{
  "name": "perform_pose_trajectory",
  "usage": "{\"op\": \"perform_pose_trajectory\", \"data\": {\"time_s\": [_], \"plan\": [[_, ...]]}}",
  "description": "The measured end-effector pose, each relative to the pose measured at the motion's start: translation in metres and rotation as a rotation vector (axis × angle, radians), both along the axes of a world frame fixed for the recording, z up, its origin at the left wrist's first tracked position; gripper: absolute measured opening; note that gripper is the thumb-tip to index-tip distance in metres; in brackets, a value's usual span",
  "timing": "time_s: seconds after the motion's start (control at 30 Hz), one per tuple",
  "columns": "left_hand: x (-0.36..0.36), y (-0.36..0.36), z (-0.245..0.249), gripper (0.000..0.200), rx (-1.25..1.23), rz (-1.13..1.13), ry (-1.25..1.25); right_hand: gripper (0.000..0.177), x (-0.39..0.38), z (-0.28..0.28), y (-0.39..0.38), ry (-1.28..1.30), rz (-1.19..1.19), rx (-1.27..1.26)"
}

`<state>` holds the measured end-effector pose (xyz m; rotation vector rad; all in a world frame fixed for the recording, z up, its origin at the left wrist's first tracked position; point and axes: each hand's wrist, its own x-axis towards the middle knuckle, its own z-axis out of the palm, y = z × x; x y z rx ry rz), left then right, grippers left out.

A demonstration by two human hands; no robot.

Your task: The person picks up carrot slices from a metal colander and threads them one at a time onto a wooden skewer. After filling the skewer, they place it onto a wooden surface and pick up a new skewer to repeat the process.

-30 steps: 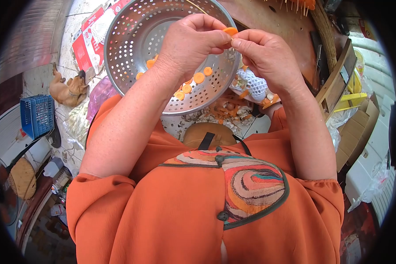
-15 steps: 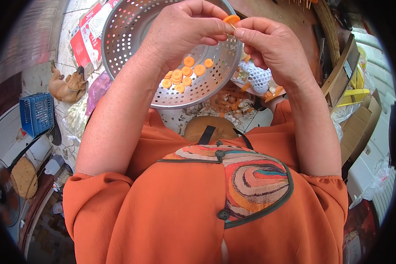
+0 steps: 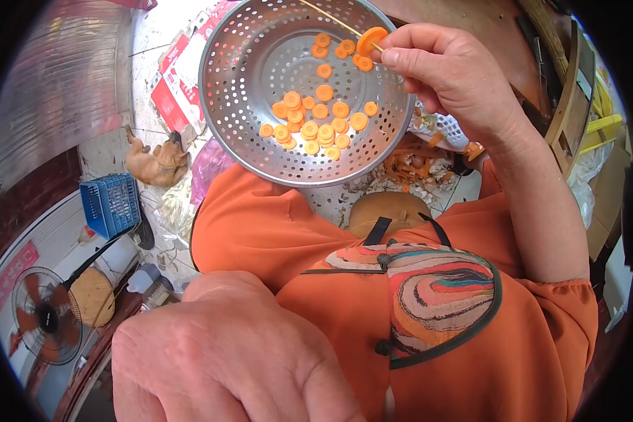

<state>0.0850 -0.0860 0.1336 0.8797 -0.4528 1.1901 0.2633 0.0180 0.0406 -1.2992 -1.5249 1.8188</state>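
Between thumb and fingertips, my right hand [image 3: 436, 63] pinches a thin wooden skewer [image 3: 330, 20] with an orange carrot slice [image 3: 371, 42] on it, above the right side of a perforated metal colander [image 3: 221, 133]. Several round carrot slices [image 3: 308, 131] lie on the colander's bottom. My left hand [image 3: 218, 359] is large and close to the camera at the lower left, its back showing. Its fingertips run out of the frame, so its grip is hidden.
A small brown dog [image 3: 155, 165] lies on the floor at the left, near a blue basket [image 3: 110, 204] and a fan [image 3: 47, 316]. Peelings [image 3: 411, 165] lie beyond a brown stool [image 3: 387, 213]. A red and white carton [image 3: 172, 95] lies left of the colander.
My left hand has left the skewer and come down toward the camera. My right hand still holds the skewer. The view has shifted, uncovering more of the colander and its slices.
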Motion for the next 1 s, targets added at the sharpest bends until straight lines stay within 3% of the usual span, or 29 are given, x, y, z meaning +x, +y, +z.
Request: {"op": "perform_pose_trajectory", "data": {"time_s": [0.03, 0.1, 0.13, 0.2, 0.23, 0.3, 0.33, 0.4, 0.6, 0.8, 0.83, 0.87, 0.93, 1.0], "plan": [[-0.004, -0.007, 0.013, 0.027, 0.000, -0.010, 0.004, 0.023, -0.001, 0.000, 0.000, 0.004, -0.010, 0.000], [-0.007, -0.024, 0.048, 0.033, -0.451, 0.057, 0.227, 0.023, -0.003, 0.001, -0.001, 0.011, 0.000, -0.030], [-0.002, -0.025, 0.041, 0.033, -0.447, 0.051, 0.220, 0.023, -0.002, -0.001, 0.001, 0.003, -0.004, -0.026], [0.015, -0.026, 0.024, 0.039, -0.069, 0.274, 0.043, 0.023, -0.001, -0.009, 0.001, 0.048, 0.049, 0.015], [0.009, -0.038, 0.029, 0.039, -0.082, 0.283, 0.034, 0.023, -0.002, -0.009, 0.000, 0.038, 0.059, 0.004], [-0.006, -0.070, 0.046, 0.039, -0.315, 0.403, 0.297, 0.023, -0.005, -0.005, 0.000, 0.013, 0.023, 0.013], [-0.004, -0.059, 0.042, 0.039, -0.328, 0.416, 0.294, 0.014, -0.007, 0.003, 0.008, 0.118, -0.035, -0.329], [0.002, -0.013, 0.026, 0.037, -0.088, 0.117, 0.198, 0.013, -0.007, 0.006, 0.007, 0.092, -0.011, -0.293], [-0.018, -0.021, 0.008, 0.031, -0.257, 0.115, 0.146, 0.015, -0.002, 0.005, 0.005, 0.015, 0.043, -0.104], [-0.032, -0.019, -0.010, 0.025, -0.380, 0.080, 0.050, 0.014, -0.012, 0.022, 0.002, -0.124, -0.050, -0.148], [-0.024, 0.000, -0.011, 0.023, -0.402, 0.279, 0.433, 0.014, -0.012, 0.022, 0.003, -0.129, -0.048, -0.162], [-0.025, 0.031, -0.042, 0.025, -0.183, 0.181, 0.368, 0.014, -0.010, 0.020, 0.004, -0.130, -0.049, -0.156], [-0.035, 0.035, -0.052, 0.028, -0.456, 0.479, 0.783, 0.014, -0.004, 0.012, 0.007, -0.076, -0.008, -0.143], [-0.072, 0.057, -0.076, 0.009, -0.579, 0.125, 0.815, 0.014, -0.004, 0.014, 0.007, -0.068, -0.008, -0.145]]}}
